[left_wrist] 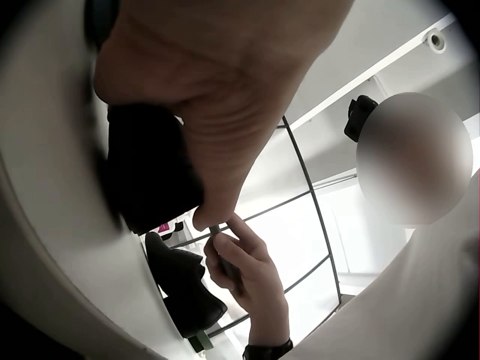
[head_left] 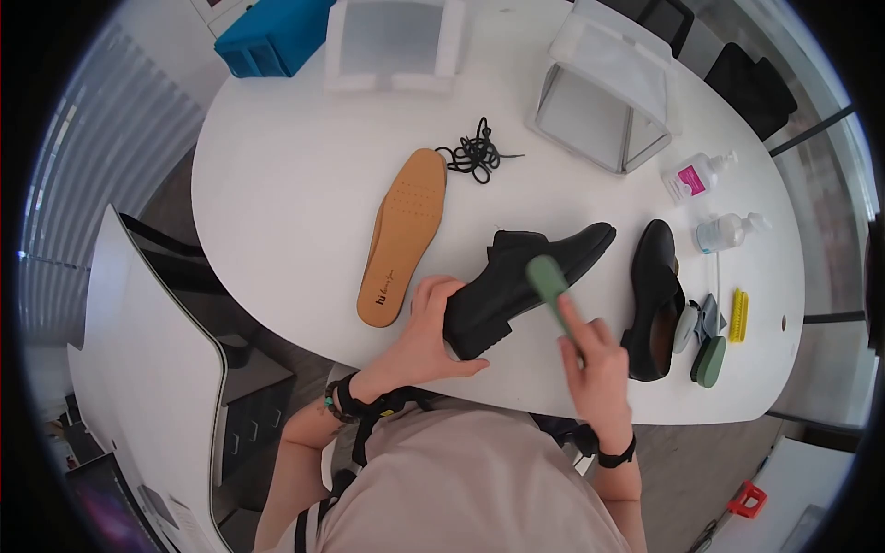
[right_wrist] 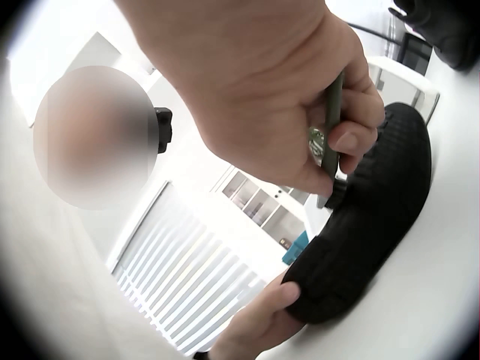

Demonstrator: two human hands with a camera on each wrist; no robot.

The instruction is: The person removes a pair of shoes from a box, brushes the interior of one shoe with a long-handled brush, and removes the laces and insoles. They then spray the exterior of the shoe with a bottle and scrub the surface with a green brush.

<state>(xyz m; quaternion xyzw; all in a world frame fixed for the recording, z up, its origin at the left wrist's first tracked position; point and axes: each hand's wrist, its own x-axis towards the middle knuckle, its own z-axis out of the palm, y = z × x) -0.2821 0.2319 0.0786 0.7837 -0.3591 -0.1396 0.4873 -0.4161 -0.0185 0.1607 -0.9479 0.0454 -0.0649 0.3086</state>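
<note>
My left hand (head_left: 419, 341) grips a black leather shoe (head_left: 498, 290) around its heel, the toe pointing to the far right. The shoe lies tilted on its side, and its dark sole (right_wrist: 382, 195) faces the right wrist camera. In my right hand (head_left: 595, 373) is a green-handled brush (head_left: 548, 278), the index finger stretched along the handle. Its dark bristles (right_wrist: 339, 193) are right at the shoe's edge in the right wrist view. A second black shoe (head_left: 653, 267) lies to the right. Left of the held shoe are tan insoles (head_left: 406, 230), with black shoelaces (head_left: 477, 155) bunched beyond them.
On the right stand two pump bottles (head_left: 693, 178). Nearer are a yellow object (head_left: 739, 316), a grey cloth (head_left: 710, 313), a white oval piece (head_left: 686, 329) and a green-backed brush (head_left: 709, 361). Clear boxes (head_left: 395, 41) and a blue case (head_left: 277, 41) sit at the white table's far side.
</note>
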